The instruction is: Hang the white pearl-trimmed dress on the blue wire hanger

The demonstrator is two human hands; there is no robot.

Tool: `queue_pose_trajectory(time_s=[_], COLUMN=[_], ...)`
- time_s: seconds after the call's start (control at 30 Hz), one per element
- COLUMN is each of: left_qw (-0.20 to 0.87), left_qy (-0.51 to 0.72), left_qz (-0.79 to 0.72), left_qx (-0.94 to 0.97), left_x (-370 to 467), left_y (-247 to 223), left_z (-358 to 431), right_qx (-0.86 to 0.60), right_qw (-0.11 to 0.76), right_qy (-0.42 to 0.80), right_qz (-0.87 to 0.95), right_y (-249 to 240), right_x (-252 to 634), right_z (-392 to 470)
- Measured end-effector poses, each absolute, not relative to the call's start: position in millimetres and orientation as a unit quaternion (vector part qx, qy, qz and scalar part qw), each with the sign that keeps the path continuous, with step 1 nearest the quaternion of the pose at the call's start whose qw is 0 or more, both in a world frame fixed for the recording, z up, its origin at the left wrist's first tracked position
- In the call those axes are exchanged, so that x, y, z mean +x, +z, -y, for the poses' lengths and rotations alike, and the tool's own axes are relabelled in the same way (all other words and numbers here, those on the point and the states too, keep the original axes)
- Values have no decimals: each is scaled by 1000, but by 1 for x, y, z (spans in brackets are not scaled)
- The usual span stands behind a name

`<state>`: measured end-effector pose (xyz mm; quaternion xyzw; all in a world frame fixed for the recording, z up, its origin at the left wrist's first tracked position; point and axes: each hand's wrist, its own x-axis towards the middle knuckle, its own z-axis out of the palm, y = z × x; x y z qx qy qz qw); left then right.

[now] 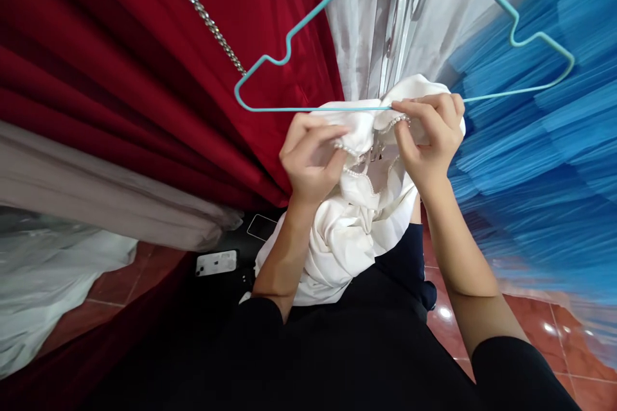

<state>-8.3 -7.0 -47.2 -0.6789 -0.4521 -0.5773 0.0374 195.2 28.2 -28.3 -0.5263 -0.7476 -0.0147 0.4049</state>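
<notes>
White cloth trimmed with small pearl beads, a garment by its look [342,237], lies bunched over my lap and rises to the lower bar of a light-blue hanger [284,109]. My left hand [311,154] pinches the beaded edge left of the middle, just below the bar. With thumb and fingers closed, my right hand [431,131] grips the cloth by its pearl edge, fingertips touching the bar. Part of the cloth passes behind the bar. The hanger's hook is out of view.
Red drapery [216,77] with a beaded chain [202,13] hangs at left; blue tulle [544,160] fills the right. White cloth [351,19] hangs behind the hanger. Two phones, one with a white back [216,262], lie on a black surface. Red floor tiles [569,327] show below.
</notes>
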Motion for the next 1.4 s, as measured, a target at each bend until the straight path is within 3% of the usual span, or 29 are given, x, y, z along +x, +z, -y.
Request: queue_pose_trajectory(time_s=[0.17, 0.27, 0.47, 0.57, 0.8, 0.97, 1.1, 1.3, 1.4], left_qw=[3, 43, 102, 91, 73, 72, 77, 86, 17], left_qy=[-655, -730, -756, -698, -661, -701, -644, -666, -583], left_qz=[480, 477, 424, 435, 471, 352, 363, 400, 388], left_qx=[-584, -487, -487, -561, -580, -616, -669, -624, -713], left_x=[-60, -108, -170, -158, -82, -56, -52, -19, 2], left_y=[-76, -83, -62, -32, 25, 25, 16, 6, 1], left_z=[1, -27, -81, -81, -54, -57, -55, -26, -14], right_qx=[-532, -535, -539, -527, -431, -431, -447, -426, -439], right_qw=[394, 410, 404, 411, 556, 561, 539, 547, 541], right_qy=[-33, -46, -34, -35, -80, -82, -88, -107, -112], right_qz=[749, 737, 739, 743, 707, 702, 709, 713, 708], right_y=[-28, -32, -33, -33, -42, -41, -37, -39, -40], right_x=[195, 198, 201, 201, 196, 194, 199, 198, 195], right_z=[-29, -28, -22, -24, -33, -30, -28, -28, -28])
